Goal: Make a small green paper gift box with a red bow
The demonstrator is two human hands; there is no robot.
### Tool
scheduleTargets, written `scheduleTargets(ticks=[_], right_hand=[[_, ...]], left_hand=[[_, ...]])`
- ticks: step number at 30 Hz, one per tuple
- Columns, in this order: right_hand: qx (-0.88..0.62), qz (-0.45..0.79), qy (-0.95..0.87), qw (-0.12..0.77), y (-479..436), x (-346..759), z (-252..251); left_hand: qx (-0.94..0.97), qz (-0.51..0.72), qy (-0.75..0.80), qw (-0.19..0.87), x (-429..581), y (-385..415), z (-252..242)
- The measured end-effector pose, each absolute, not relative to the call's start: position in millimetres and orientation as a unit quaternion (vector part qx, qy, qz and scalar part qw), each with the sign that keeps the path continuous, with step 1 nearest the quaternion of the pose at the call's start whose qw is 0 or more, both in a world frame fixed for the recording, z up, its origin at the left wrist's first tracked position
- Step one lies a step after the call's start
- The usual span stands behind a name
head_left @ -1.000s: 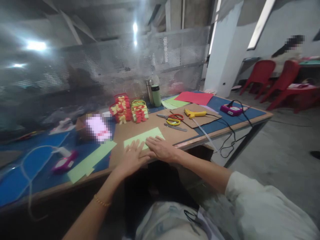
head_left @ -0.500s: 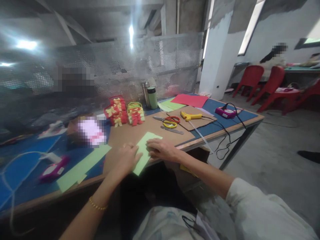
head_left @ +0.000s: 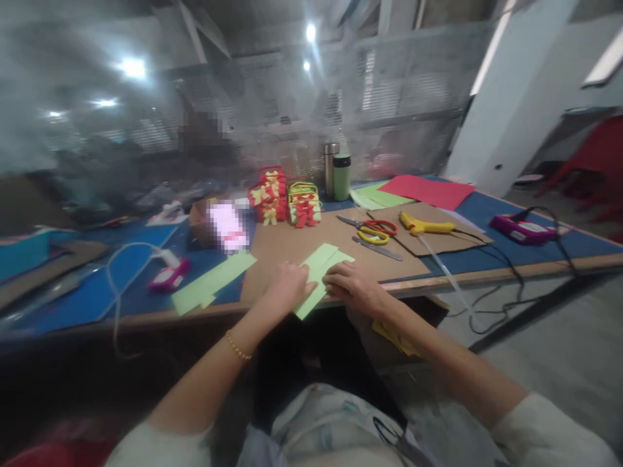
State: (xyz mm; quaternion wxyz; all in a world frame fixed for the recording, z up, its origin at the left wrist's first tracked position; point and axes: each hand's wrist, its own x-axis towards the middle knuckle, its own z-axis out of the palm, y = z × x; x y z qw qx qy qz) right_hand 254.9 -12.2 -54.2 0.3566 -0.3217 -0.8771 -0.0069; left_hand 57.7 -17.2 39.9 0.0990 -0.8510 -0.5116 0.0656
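Observation:
A light green sheet of paper (head_left: pixel 321 266) lies slanted on the brown board (head_left: pixel 302 246), its near end sticking out over the table's front edge. My left hand (head_left: pixel 288 287) grips the sheet's left side with curled fingers. My right hand (head_left: pixel 351 288) pinches its right side near the table edge. Both hands touch the same sheet, close together.
Another green paper strip (head_left: pixel 209 290) lies to the left on the blue mat. Behind are red and yellow paper baskets (head_left: pixel 285 202), two flasks (head_left: pixel 337 175), scissors (head_left: pixel 372 230), a metal ruler (head_left: pixel 377 248), a yellow glue gun (head_left: pixel 426 225), red paper (head_left: pixel 428 191), and two pink devices (head_left: pixel 523 228) (head_left: pixel 168 277) with cables.
The green sheet has been turned from lying flat crosswise to slanting over the table edge. Both hands went from flat on it to gripping it. The camera has swung left.

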Motion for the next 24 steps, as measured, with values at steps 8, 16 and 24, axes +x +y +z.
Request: scheduleTargets(ticks=[8, 16, 24], right_hand=[[-0.352, -0.029, -0.892, 0.282, -12.0, 253.9, -54.6], [-0.391, -0.090, -0.891, 0.212, -11.3, 244.3, -49.0], [-0.404, -0.056, -0.870, 0.278, -12.4, 248.2, -49.7]], left_hand=[[-0.853, 0.058, -0.511, 0.088, 67.3, -14.7, 22.9], [-0.857, 0.049, -0.507, 0.082, 59.9, -18.8, 28.5], [-0.855, 0.040, -0.509, 0.084, 58.5, -9.9, 28.3]])
